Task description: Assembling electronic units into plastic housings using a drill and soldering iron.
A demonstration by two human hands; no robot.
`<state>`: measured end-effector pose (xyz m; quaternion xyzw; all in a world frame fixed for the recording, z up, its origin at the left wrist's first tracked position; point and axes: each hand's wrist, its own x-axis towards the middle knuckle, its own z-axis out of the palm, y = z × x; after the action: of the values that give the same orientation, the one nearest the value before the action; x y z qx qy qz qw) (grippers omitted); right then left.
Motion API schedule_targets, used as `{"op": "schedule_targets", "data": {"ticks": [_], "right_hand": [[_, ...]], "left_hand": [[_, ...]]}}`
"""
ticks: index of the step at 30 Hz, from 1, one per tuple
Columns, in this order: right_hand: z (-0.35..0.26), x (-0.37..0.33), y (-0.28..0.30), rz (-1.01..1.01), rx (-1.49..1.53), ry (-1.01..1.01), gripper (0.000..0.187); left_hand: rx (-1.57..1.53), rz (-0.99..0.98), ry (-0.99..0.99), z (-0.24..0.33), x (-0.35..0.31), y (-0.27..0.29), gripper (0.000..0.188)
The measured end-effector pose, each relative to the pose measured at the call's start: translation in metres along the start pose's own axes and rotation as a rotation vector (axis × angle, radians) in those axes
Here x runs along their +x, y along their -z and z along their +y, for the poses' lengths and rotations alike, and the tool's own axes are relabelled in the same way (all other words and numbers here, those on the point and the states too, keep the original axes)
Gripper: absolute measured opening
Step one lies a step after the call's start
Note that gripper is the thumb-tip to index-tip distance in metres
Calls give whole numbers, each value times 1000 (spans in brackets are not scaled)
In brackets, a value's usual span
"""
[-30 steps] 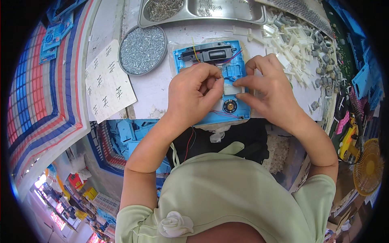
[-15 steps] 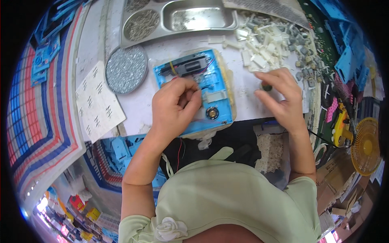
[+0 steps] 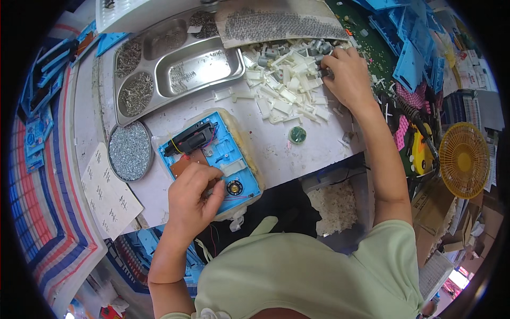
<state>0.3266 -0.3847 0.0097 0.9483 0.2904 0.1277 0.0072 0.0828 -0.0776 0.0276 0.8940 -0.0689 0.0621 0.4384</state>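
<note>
A blue plastic housing (image 3: 245, 186) lies on a padded pad, with a long black module (image 3: 192, 137), a brown board (image 3: 187, 164), a white block (image 3: 232, 168) and a small round speaker (image 3: 234, 187) in it. My left hand (image 3: 192, 199) rests over its near left part, fingers curled together at the brown board's edge; what they pinch, if anything, is hidden. Farther off to the right, my right hand (image 3: 348, 77) reaches into a pile of small parts. Its thumb and fingers close around a small grey part (image 3: 323, 72) at the pile's edge.
White plastic pieces (image 3: 287, 90) lie heaped beside a steel compartment tray (image 3: 159, 80) of springs and small metal parts. A round dish (image 3: 130, 151) of metal bits stands left, near a marked sheet (image 3: 109, 194). A small green round container (image 3: 297, 135) and a yellow fan (image 3: 464, 159) are at right.
My right hand has gone from beside the green container to the far parts pile, its fingers closing. The brown board now shows beside my left hand. The whole view has shifted.
</note>
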Motion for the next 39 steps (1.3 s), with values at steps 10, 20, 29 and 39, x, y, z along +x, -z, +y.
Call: {"op": "schedule_targets", "data": {"ticks": [10, 20, 29, 39], "right_hand": [[-64, -31, 65, -26, 776, -88, 26], [-105, -76, 61, -220, 1818, -324, 31], [-108, -73, 50, 25, 1690, -344, 44], [-87, -84, 43, 4, 1651, -439, 45]], "left_hand": [[-290, -60, 87, 31, 70, -5, 18], [-473, -274, 113, 34, 91, -23, 24], [-399, -355, 58, 30, 122, -18, 25], [294, 127, 34, -68, 229, -9, 21]]}}
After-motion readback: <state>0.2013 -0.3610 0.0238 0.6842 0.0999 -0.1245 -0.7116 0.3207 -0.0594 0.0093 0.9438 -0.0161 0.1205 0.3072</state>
